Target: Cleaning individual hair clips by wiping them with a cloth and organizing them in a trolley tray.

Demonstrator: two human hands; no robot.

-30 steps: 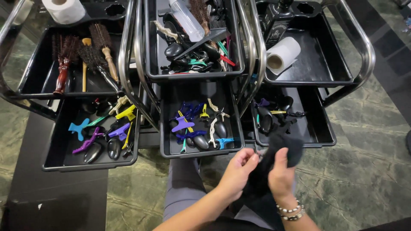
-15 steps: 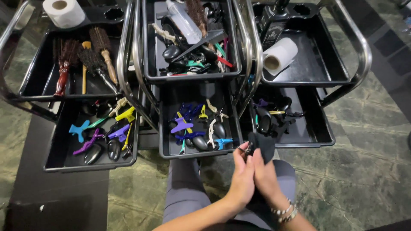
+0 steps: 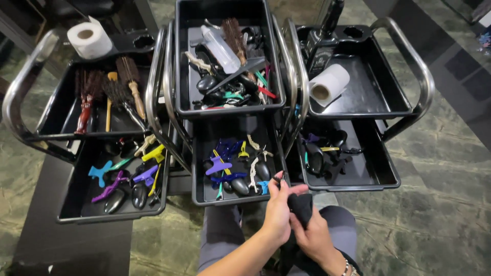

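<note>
Both hands, left hand (image 3: 279, 214) and right hand (image 3: 314, 237), have fingers curled tight, pinching a bunched black cloth (image 3: 300, 205) just below the middle tray (image 3: 202, 197).

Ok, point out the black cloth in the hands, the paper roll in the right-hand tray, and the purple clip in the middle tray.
black cloth (image 3: 302, 204), head view, on its bunched top.
paper roll (image 3: 331, 83), head view, on its white side.
purple clip (image 3: 219, 165), head view, on its body.

We see bare forearms with no sleeves, a beaded bracelet (image 3: 347, 267) at the right wrist, dark polish on a left fingernail, and grey trousers (image 3: 221, 240) covering both legs.
</note>
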